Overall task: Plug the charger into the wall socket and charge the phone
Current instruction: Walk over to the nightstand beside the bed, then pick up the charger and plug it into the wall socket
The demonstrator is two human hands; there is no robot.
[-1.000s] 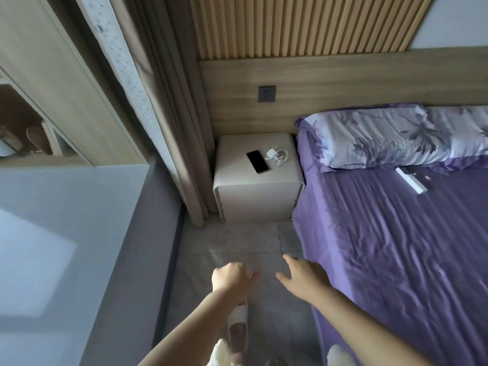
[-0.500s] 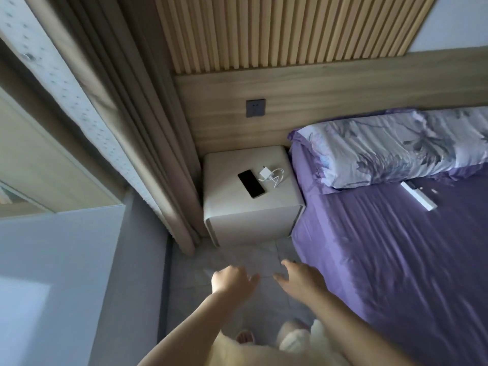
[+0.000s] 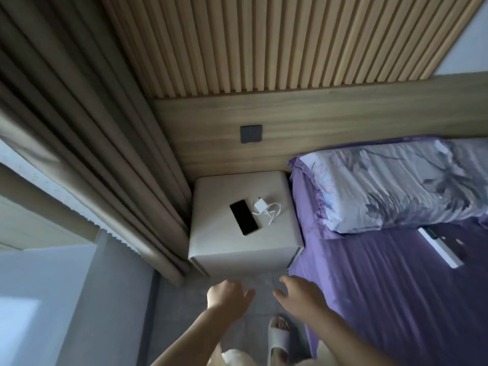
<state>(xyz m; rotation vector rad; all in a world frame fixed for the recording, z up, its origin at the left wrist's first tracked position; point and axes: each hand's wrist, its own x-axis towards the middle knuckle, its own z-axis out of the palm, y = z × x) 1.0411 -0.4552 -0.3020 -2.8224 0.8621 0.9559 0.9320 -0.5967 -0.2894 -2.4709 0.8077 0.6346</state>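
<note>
Bedroom corner, dim light: wood-panelled wall with vertical slats above, brown curtain point(image 3: 87, 143) on the left, bed with a purple sheet point(image 3: 383, 286) on the right.

Left hand point(image 3: 228, 295) is empty, fingers loosely curled, held over the grey floor just short of the nightstand's front edge. Right hand point(image 3: 301, 294) is empty too, fingers spread and relaxed, beside the edge of the bed. Hands are near each other, not touching, neither touching anything.

Nightstand point(image 3: 211, 202): pale, boxy, rounded corners, wedged between curtain and bed, against the wall panel.

Phone point(image 3: 243, 217): black slab, screen dark, lying flat on the nightstand top, angled diagonally. Charger point(image 3: 260, 206): small white block just beside the phone toward the bed, also flat on the top. Its white cable point(image 3: 273, 212) lies loosely looped next to it, one end trailing toward the phone. Can't tell whether the cable is seated in the block. Not connected to the phone.

Wall socket point(image 3: 251, 133): dark grey square plate on the wood panel above the nightstand, nothing plugged in.

Further out: floral pillow point(image 3: 396, 186) at the head of the bed, white remote point(image 3: 439, 247) on the sheet below it. One foot in a pale slipper point(image 3: 278, 339) on the floor at the bottom of the view.
</note>
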